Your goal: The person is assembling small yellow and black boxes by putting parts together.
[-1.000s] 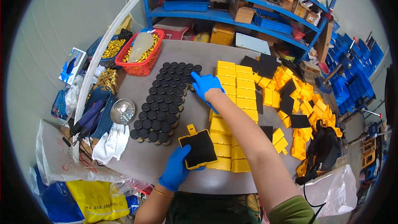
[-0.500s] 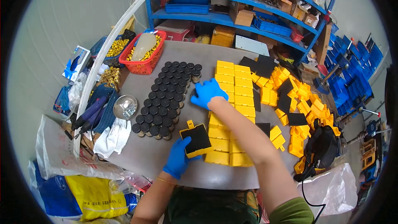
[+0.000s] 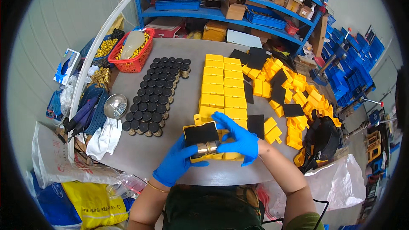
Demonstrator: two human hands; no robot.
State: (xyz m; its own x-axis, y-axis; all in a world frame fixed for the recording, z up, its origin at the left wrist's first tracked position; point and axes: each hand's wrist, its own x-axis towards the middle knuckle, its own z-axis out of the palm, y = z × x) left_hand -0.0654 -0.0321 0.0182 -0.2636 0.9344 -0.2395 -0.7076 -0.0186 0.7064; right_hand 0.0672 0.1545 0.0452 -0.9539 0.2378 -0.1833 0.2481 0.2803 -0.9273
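My left hand (image 3: 174, 162), in a blue glove, grips a small open yellow box (image 3: 197, 119) from its left side. A square black foam pad (image 3: 201, 133) shows on the box. My right hand (image 3: 240, 141), gloved alike, holds a brass-coloured metal fitting (image 3: 208, 148) lying crosswise at the near edge of the box; its left end is dark beside my left fingers. To the left stand several rows of similar fittings with black caps (image 3: 150, 98) upward. Closed yellow boxes (image 3: 212, 90) form two columns just beyond my hands.
Loose yellow boxes (image 3: 313, 96) and black foam pads (image 3: 256, 125) lie heaped at the right, near a black bag (image 3: 324, 136). At the left are a red basket (image 3: 135, 61) of yellow parts, a metal bowl (image 3: 115, 105) and white gloves (image 3: 104, 138). Blue shelving (image 3: 213, 13) stands behind.
My right hand has come back from the far end of the capped rows to the box, bringing a fitting. The left hand has shifted slightly right with the box. The view has tilted a little.
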